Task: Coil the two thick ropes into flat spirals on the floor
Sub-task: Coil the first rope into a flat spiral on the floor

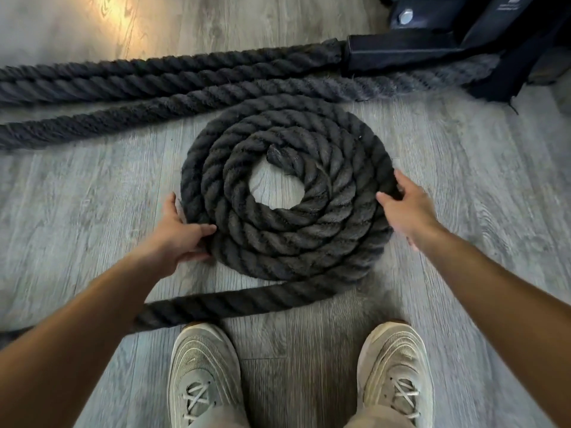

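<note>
Grey wood-grain floor (92, 196) fills the view, with a warm patch of light at the far left and a black equipment base (463, 35) at the far right. Two straight runs of thick dark rope (154, 84) lie side by side across the far part of the floor, leading toward that base.

At the left of the coil (287, 193), the left hand (179, 233) grips the outer turn, thumb on top and fingers tucked under its edge. The coil is a flat spiral of about four turns with bare floor at its middle and the rope's cut end showing there. Below it, the loose tail (241, 299) peels off the near edge and runs away to the left, passing under the left forearm. On the right, the right hand (404, 208) has its fingers curled over the outer turn.

The first spiral looks to be in hand, part wound. The next move likely calls for turning the coil, or feeding the tail round snugly against the outer turn. A pair of pale shoes (204, 375) stands just behind the tail.
</note>
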`<state>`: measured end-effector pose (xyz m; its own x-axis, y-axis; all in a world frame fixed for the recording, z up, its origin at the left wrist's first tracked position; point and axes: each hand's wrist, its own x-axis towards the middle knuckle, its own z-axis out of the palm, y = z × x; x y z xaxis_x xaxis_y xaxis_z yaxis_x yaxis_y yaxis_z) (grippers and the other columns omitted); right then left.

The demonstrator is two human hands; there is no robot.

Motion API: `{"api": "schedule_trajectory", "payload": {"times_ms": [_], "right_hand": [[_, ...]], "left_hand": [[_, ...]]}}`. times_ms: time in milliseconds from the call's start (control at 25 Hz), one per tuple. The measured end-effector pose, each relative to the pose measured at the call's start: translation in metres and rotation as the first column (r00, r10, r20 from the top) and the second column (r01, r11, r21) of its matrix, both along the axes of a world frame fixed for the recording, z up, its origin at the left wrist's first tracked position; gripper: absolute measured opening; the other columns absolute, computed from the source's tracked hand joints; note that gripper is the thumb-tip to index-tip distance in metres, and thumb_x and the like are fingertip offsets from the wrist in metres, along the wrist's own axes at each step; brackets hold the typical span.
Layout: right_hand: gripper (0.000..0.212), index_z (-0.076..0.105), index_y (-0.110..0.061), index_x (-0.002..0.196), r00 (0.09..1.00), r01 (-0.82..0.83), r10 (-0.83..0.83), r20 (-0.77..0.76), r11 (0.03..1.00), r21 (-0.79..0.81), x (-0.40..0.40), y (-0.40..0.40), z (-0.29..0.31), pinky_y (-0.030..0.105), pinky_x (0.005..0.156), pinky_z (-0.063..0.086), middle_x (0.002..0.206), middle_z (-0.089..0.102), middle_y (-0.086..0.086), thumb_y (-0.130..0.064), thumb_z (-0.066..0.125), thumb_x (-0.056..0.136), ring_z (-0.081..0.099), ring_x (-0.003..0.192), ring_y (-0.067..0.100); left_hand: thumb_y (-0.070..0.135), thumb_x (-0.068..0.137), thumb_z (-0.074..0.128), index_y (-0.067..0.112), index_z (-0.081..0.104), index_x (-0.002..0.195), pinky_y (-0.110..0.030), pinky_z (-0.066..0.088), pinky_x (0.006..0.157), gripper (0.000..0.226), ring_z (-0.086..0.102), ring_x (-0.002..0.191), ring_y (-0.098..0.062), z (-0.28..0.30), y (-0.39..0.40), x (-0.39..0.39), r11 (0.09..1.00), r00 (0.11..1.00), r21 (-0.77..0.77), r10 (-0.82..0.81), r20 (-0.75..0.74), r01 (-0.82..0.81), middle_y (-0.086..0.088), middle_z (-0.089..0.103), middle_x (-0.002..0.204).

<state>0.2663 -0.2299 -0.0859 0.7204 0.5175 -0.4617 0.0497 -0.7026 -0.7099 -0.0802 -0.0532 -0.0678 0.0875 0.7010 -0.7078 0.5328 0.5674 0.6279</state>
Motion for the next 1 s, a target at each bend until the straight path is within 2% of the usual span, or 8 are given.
{"api": "schedule_trajectory", "payload": {"times_ms": [160,320,440,560,640,760,880,1000], "right_hand": [[0.049,0.055,-0.030,0.141,0.987,0.035,-0.030,0.160,0.999,-0.032,0.017,0.021,0.007,0.038,0.103,0.049,0.135,0.063,0.002,-0.036,0.066,0.094,0.060,0.121,0.026],[0.059,0.032,-0.028,0.155,0.980,0.089,-0.073,0.186,0.993,-0.078,-0.034,-0.016,-0.001,0.037,0.095,0.045,0.152,0.039,0.013,-0.032,0.053,0.100,0.050,0.128,0.034],[0.072,0.011,-0.027,0.159,0.985,0.172,-0.170,0.026,0.980,-0.104,-0.096,-0.055,-0.006,0.048,0.107,0.038,0.164,0.020,0.013,-0.042,0.050,0.101,0.032,0.144,0.037],[0.073,0.002,-0.016,0.160,0.991,0.123,-0.113,0.078,0.982,-0.146,-0.110,-0.057,-0.009,0.049,0.113,0.030,0.165,0.014,0.016,-0.039,0.043,0.104,0.020,0.149,0.038],[0.071,0.000,-0.017,0.160,0.990,0.122,-0.105,0.092,0.972,-0.203,-0.095,-0.043,-0.009,0.050,0.111,0.032,0.165,0.011,0.019,-0.036,0.041,0.105,0.021,0.148,0.041],[0.068,0.005,-0.026,0.160,0.990,0.099,-0.076,0.120,0.975,-0.198,-0.064,-0.028,-0.008,0.048,0.109,0.033,0.165,0.013,0.016,-0.033,0.043,0.105,0.024,0.147,0.041],[0.063,0.019,-0.034,0.159,0.983,0.008,0.019,0.180,0.989,-0.147,-0.022,-0.011,-0.003,0.041,0.102,0.040,0.158,0.031,0.013,-0.036,0.048,0.103,0.039,0.138,0.037],[0.057,0.038,-0.032,0.152,0.973,-0.028,0.042,0.226,0.997,-0.068,0.012,0.009,0.007,0.038,0.107,0.042,0.150,0.048,0.009,-0.038,0.057,0.099,0.048,0.134,0.030]], "left_hand": [[0.015,0.076,0.088,0.047,0.013,0.152,-0.041,0.063,0.060,0.111,0.072,0.078,-0.023,-0.003,-0.022,-0.003,0.998,0.999,-0.044,-0.035,0.004,0.035,-0.007,0.063,0.126],[0.031,0.084,0.081,0.034,0.031,0.151,-0.030,0.058,0.055,0.084,0.069,0.096,-0.021,-0.005,0.009,-0.002,0.996,0.998,0.068,0.048,0.027,-0.050,-0.004,0.063,0.129],[0.029,0.098,0.064,0.029,0.033,0.154,-0.028,0.052,0.082,0.065,0.060,0.104,-0.012,-0.009,0.037,0.010,0.959,0.999,0.281,-0.020,-0.048,0.033,-0.004,0.058,0.140],[0.021,0.101,0.058,0.035,0.031,0.155,-0.035,0.045,0.104,0.062,0.054,0.124,-0.017,-0.012,0.053,0.017,0.918,0.981,0.356,-0.137,-0.134,0.177,-0.002,0.055,0.144],[0.021,0.100,0.059,0.034,0.028,0.157,-0.044,0.045,0.108,0.066,0.054,0.129,-0.026,-0.015,0.054,0.014,0.901,0.960,0.356,-0.179,-0.214,0.247,-0.007,0.055,0.146],[0.026,0.098,0.062,0.027,0.016,0.160,-0.043,0.046,0.105,0.077,0.051,0.132,-0.032,-0.014,0.036,0.006,0.935,0.961,0.301,-0.111,-0.252,0.187,-0.013,0.048,0.151],[0.023,0.097,0.065,0.028,0.031,0.150,-0.048,0.054,0.096,0.063,0.059,0.122,-0.032,-0.020,-0.008,-0.001,0.979,0.998,0.200,-0.026,-0.053,0.036,-0.012,0.055,0.143],[0.019,0.093,0.071,0.031,0.040,0.137,-0.036,0.061,0.062,0.055,0.069,0.102,-0.027,-0.020,-0.045,-0.002,0.995,0.998,0.088,0.050,0.035,-0.053,-0.005,0.064,0.126]]}}
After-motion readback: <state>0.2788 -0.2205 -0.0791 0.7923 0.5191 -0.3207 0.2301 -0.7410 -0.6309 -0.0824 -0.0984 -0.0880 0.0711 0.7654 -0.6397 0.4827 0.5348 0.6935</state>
